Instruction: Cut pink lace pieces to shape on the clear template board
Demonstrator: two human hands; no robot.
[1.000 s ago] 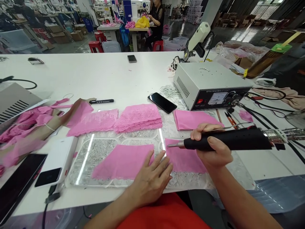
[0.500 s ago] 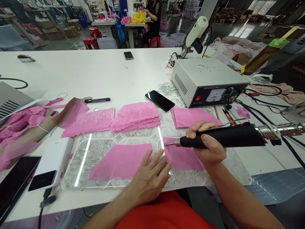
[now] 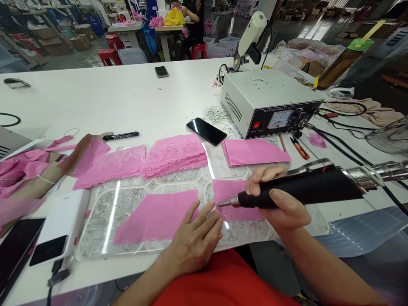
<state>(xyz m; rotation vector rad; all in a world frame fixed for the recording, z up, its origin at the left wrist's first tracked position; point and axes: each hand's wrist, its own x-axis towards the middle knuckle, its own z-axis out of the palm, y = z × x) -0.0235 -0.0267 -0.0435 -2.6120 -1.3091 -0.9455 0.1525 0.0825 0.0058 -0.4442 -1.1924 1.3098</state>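
Observation:
My left hand (image 3: 199, 233) lies with fingers spread on the right edge of a pink fabric piece (image 3: 156, 216), on a clear patterned mat (image 3: 127, 195). My right hand (image 3: 277, 195) is wrapped round a black handheld tool (image 3: 306, 186) with a metal tip. That tip rests at the left edge of a second pink piece (image 3: 234, 191), just right of my left fingertips. Behind them are a stack of pink lace pieces (image 3: 178, 155), a single lace piece (image 3: 117, 165) and a folded stack of plain pink pieces (image 3: 255, 152).
A grey control box (image 3: 270, 102) stands at the back right, with cables running to the tool. A black phone (image 3: 206, 131), a marker (image 3: 121, 136) and an orange cutter (image 3: 299, 148) lie behind the mat. A white power bank (image 3: 63, 221) is left. Another person sits beyond the table.
The tool tip has moved down along the left edge of the right-hand pink piece. My left hand stays spread on the fabric. The whole view has shifted slightly.

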